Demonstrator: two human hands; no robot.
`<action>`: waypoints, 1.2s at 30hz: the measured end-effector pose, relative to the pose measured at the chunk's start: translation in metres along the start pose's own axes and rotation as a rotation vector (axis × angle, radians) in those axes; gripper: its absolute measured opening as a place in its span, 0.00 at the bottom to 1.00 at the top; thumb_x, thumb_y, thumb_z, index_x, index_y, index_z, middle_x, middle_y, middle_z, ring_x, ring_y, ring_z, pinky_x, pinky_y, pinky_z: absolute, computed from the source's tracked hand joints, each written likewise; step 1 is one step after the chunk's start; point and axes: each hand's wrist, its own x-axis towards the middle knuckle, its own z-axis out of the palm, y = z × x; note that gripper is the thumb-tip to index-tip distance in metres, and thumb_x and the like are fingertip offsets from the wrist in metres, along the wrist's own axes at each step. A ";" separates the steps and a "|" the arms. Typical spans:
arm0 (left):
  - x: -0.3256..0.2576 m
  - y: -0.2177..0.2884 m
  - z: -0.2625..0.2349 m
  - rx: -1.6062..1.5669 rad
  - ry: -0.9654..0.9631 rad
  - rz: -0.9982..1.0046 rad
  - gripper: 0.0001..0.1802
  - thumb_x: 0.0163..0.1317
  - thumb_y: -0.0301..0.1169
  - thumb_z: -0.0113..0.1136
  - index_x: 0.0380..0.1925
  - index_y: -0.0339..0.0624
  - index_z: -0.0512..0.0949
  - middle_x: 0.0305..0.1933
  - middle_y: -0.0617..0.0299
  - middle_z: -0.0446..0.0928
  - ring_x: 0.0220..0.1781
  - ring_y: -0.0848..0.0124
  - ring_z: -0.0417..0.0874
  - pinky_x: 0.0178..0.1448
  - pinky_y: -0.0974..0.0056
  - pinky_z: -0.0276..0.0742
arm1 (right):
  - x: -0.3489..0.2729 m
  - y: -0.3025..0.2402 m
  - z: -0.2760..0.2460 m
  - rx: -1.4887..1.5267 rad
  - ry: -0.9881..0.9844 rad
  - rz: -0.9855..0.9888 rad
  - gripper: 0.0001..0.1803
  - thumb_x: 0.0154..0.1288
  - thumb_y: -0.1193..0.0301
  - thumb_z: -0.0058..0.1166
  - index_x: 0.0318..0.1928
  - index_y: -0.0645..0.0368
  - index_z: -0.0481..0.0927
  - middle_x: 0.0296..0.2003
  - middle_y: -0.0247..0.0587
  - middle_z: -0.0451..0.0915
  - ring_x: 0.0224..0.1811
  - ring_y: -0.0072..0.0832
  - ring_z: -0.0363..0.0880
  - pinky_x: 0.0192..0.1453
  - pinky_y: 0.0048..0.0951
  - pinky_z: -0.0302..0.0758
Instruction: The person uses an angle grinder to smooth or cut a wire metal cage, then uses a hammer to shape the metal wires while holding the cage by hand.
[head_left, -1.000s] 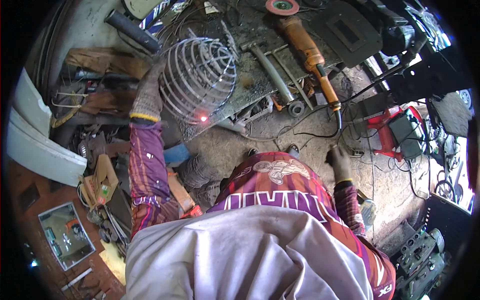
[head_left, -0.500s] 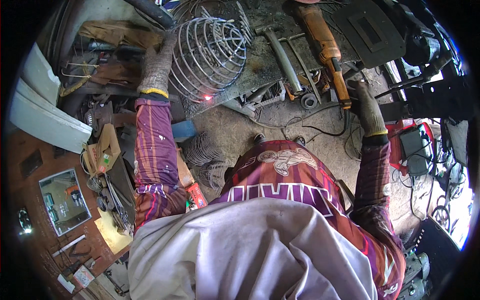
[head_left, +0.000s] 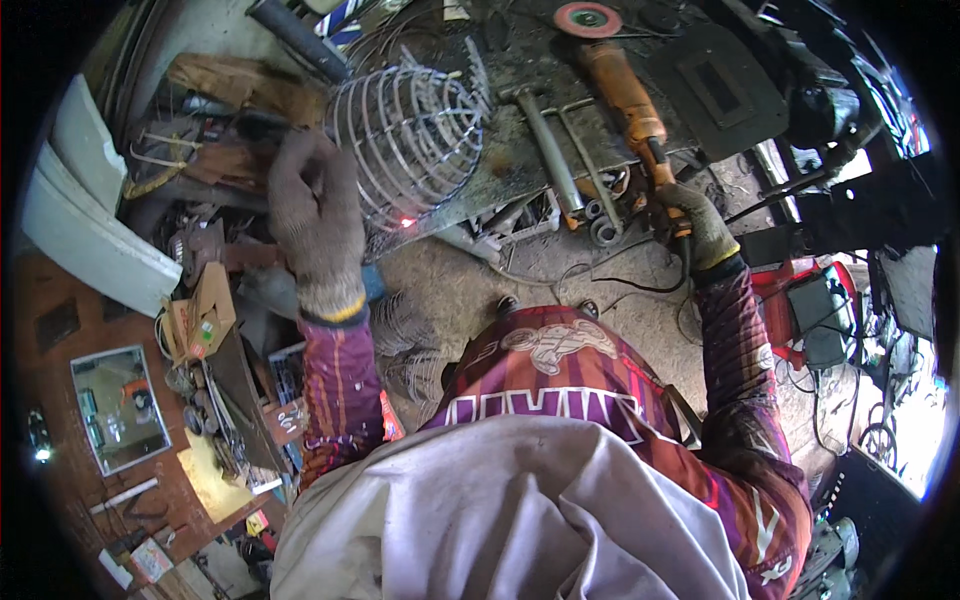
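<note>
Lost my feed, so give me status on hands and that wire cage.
Left hand gloved, beside wire cage. Right hand gripping orange angle grinder. Cage on cluttered bench, one spot glowing red.

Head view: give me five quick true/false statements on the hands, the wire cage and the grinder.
1. The left hand wears a knit glove and rests at the wire cage. True.
2. The right hand grips the rear end of the orange angle grinder. True.
3. The grinder's disc is blue. False: it is red.
4. The cage lies on the dirt floor. False: it sits on the metal bench.
5. A small red glow shows at the cage's lower edge. True.
</note>
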 end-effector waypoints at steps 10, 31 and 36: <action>-0.085 0.065 0.112 -0.569 -0.604 0.022 0.31 0.65 0.43 0.72 0.59 0.33 0.74 0.47 0.53 0.80 0.48 0.67 0.84 0.54 0.57 0.85 | -0.079 0.017 0.067 -0.602 0.273 -0.355 0.21 0.60 0.73 0.60 0.53 0.65 0.74 0.33 0.33 0.77 0.30 0.19 0.77 0.33 0.25 0.76; -0.110 0.123 0.171 -1.268 -1.059 -0.581 0.34 0.56 0.52 0.78 0.51 0.37 0.78 0.42 0.60 0.84 0.41 0.69 0.87 0.48 0.64 0.85 | -0.147 0.049 0.083 -0.315 0.104 -0.262 0.34 0.56 0.79 0.67 0.65 0.61 0.72 0.51 0.38 0.82 0.44 0.22 0.82 0.47 0.26 0.81; -0.119 0.118 0.182 -1.249 -0.997 -0.472 0.33 0.55 0.52 0.78 0.49 0.38 0.79 0.41 0.62 0.83 0.41 0.71 0.85 0.46 0.65 0.83 | -0.144 0.057 0.089 -0.372 0.250 -0.289 0.26 0.57 0.77 0.66 0.58 0.60 0.76 0.43 0.36 0.83 0.38 0.21 0.82 0.41 0.26 0.81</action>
